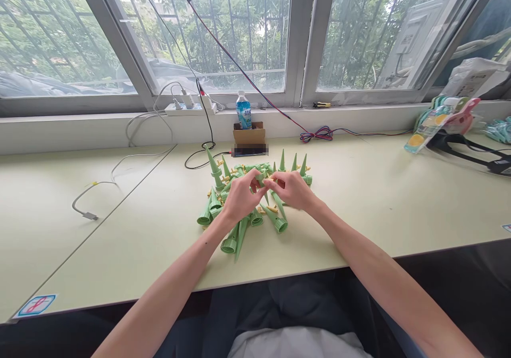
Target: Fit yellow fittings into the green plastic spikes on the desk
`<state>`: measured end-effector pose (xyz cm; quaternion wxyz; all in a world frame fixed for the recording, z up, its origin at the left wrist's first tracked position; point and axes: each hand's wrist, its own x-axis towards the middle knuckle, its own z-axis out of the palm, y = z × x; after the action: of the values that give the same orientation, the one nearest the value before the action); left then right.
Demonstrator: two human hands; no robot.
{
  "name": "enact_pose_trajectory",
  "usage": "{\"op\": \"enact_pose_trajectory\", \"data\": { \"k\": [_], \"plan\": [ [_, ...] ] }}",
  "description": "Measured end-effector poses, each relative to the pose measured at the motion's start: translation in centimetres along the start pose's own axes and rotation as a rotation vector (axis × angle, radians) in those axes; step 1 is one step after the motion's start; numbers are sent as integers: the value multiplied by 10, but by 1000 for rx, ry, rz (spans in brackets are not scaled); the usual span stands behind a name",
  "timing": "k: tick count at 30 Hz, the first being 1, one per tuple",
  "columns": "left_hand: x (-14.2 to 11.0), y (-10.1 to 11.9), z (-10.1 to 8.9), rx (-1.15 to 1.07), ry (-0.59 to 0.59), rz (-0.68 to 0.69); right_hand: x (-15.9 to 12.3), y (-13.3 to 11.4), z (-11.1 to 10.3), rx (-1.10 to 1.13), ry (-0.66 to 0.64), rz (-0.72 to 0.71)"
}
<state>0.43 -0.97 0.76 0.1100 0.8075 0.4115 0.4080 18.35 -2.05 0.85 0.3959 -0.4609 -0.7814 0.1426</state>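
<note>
pale green counter (379,198) under wide windows carries a heap of smooth, pointed green plastic cones (235,225); left hand (240,195) and right hand (293,189) meet just above it, fingers pinched together on one small green piece (261,177).

my left hand (239,198) and right hand (293,189) are bare, no rings, no watch, no gloves. both forearms run uncovered, no sleeves showing. nearer me than the table (399,203) edge, i wear dark trousers and a pale grey-white top.
</note>
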Motion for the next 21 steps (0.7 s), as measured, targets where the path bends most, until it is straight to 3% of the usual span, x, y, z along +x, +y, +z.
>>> {"op": "enact_pose_trajectory", "data": {
  "k": [21],
  "plan": [
    [-1, 0, -1, -14, -14, -13, 2, 1, 0, 33, -36, 15]
  ]
}}
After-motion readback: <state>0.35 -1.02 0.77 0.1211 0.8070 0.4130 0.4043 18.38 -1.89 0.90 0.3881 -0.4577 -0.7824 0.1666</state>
